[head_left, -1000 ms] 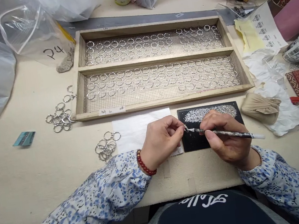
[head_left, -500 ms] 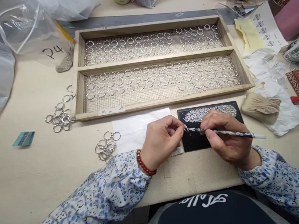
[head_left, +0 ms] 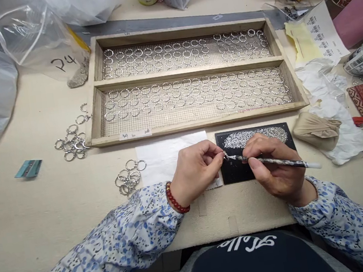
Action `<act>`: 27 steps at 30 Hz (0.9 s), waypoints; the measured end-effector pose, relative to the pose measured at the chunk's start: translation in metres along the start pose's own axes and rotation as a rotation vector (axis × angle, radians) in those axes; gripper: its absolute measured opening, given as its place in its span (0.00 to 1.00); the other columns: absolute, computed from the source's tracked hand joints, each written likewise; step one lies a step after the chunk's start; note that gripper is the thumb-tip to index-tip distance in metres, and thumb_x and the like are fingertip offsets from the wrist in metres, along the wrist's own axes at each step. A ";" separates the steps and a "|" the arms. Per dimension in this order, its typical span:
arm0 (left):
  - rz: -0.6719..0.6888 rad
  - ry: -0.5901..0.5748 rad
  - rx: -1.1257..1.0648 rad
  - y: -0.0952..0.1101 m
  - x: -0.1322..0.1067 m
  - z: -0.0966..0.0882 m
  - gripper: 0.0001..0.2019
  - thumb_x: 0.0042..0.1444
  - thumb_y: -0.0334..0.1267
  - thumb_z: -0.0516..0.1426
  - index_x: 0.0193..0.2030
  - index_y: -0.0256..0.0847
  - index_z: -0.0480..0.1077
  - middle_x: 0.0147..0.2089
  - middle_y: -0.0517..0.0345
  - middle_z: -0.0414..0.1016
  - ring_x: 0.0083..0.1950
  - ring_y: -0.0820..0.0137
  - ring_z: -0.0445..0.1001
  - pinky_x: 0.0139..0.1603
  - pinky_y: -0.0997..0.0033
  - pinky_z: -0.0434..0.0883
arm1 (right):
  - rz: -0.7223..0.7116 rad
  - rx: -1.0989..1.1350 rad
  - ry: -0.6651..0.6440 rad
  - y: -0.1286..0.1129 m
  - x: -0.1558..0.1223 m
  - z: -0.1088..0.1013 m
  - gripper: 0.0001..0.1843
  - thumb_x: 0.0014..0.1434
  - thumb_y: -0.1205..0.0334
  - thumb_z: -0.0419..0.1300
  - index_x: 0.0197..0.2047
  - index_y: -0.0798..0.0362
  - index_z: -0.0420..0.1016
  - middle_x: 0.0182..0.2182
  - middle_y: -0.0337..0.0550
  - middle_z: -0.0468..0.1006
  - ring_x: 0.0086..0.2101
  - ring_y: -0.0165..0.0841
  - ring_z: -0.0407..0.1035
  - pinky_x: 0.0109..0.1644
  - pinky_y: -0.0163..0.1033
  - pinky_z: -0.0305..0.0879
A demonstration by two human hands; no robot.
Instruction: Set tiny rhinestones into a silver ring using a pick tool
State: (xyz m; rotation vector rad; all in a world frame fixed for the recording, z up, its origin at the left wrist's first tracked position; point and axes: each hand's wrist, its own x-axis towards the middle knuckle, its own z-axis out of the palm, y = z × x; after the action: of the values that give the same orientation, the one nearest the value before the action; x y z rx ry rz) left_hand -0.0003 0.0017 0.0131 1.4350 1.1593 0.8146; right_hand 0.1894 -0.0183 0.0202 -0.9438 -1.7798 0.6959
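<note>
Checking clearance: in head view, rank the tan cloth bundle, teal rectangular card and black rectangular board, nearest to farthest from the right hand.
1. Black rectangular board: partly under the right hand.
2. Tan cloth bundle: right side.
3. Teal rectangular card: far left.

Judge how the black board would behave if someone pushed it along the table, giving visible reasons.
The black board looks flat and straight-edged, so it would probably slide stiffly without bending. Low and wide, it seems unlikely to tip. The shiny bits on it appear tiny and loose, so a sharp push might scatter them.
</note>
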 end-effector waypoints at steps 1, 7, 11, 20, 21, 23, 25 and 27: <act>-0.001 -0.001 0.000 0.000 0.000 0.000 0.03 0.55 0.31 0.59 0.31 0.36 0.73 0.24 0.60 0.74 0.20 0.77 0.70 0.17 0.82 0.67 | 0.000 0.005 -0.001 0.000 0.000 0.000 0.12 0.53 0.75 0.58 0.38 0.50 0.71 0.29 0.39 0.73 0.31 0.34 0.69 0.37 0.46 0.69; 0.005 -0.005 -0.013 0.001 0.000 0.000 0.03 0.56 0.31 0.59 0.31 0.36 0.73 0.24 0.61 0.73 0.19 0.77 0.70 0.17 0.82 0.67 | 0.006 -0.035 0.082 0.001 0.001 -0.002 0.10 0.54 0.74 0.57 0.37 0.50 0.71 0.28 0.39 0.72 0.31 0.34 0.69 0.35 0.45 0.68; -0.005 -0.013 -0.004 0.001 0.001 -0.001 0.03 0.56 0.31 0.59 0.31 0.36 0.74 0.24 0.60 0.74 0.19 0.77 0.71 0.17 0.81 0.68 | 0.107 -0.194 0.145 0.008 -0.001 -0.005 0.07 0.56 0.72 0.58 0.35 0.51 0.72 0.28 0.38 0.71 0.30 0.33 0.68 0.34 0.42 0.66; -0.056 -0.031 -0.008 0.003 0.001 -0.002 0.04 0.56 0.32 0.59 0.31 0.35 0.73 0.24 0.60 0.73 0.19 0.77 0.71 0.17 0.81 0.68 | 0.103 -0.270 0.064 0.010 0.003 -0.004 0.07 0.56 0.73 0.57 0.34 0.51 0.70 0.27 0.37 0.70 0.30 0.31 0.67 0.34 0.40 0.65; -0.054 -0.030 -0.005 0.003 0.002 -0.002 0.04 0.56 0.32 0.59 0.31 0.35 0.73 0.24 0.60 0.73 0.19 0.77 0.71 0.17 0.81 0.68 | 0.106 -0.271 0.065 0.009 0.003 -0.004 0.07 0.56 0.73 0.57 0.34 0.51 0.70 0.27 0.37 0.70 0.30 0.31 0.67 0.34 0.40 0.65; -0.048 -0.027 0.001 0.003 0.002 -0.002 0.04 0.56 0.32 0.59 0.31 0.36 0.73 0.24 0.60 0.73 0.19 0.76 0.71 0.17 0.81 0.68 | 0.114 -0.271 0.068 0.009 0.002 -0.005 0.07 0.56 0.73 0.57 0.33 0.51 0.70 0.27 0.38 0.70 0.29 0.31 0.67 0.34 0.40 0.64; -0.043 -0.026 0.005 0.003 0.002 -0.002 0.04 0.56 0.32 0.59 0.31 0.36 0.73 0.23 0.60 0.73 0.20 0.76 0.71 0.17 0.81 0.68 | 0.115 -0.271 0.067 0.009 0.002 -0.005 0.06 0.56 0.73 0.57 0.33 0.51 0.70 0.27 0.38 0.70 0.29 0.31 0.67 0.34 0.41 0.64; -0.038 -0.025 0.008 0.003 0.001 -0.002 0.04 0.55 0.32 0.59 0.31 0.36 0.73 0.23 0.60 0.73 0.20 0.76 0.71 0.18 0.81 0.68 | 0.107 -0.271 0.061 0.010 0.002 -0.005 0.06 0.56 0.73 0.57 0.33 0.52 0.70 0.27 0.38 0.70 0.30 0.31 0.67 0.34 0.41 0.64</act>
State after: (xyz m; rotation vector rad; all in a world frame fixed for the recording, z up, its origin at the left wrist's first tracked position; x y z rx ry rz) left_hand -0.0012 0.0038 0.0158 1.4216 1.1686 0.7639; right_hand 0.1964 -0.0112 0.0151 -1.2359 -1.8086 0.4934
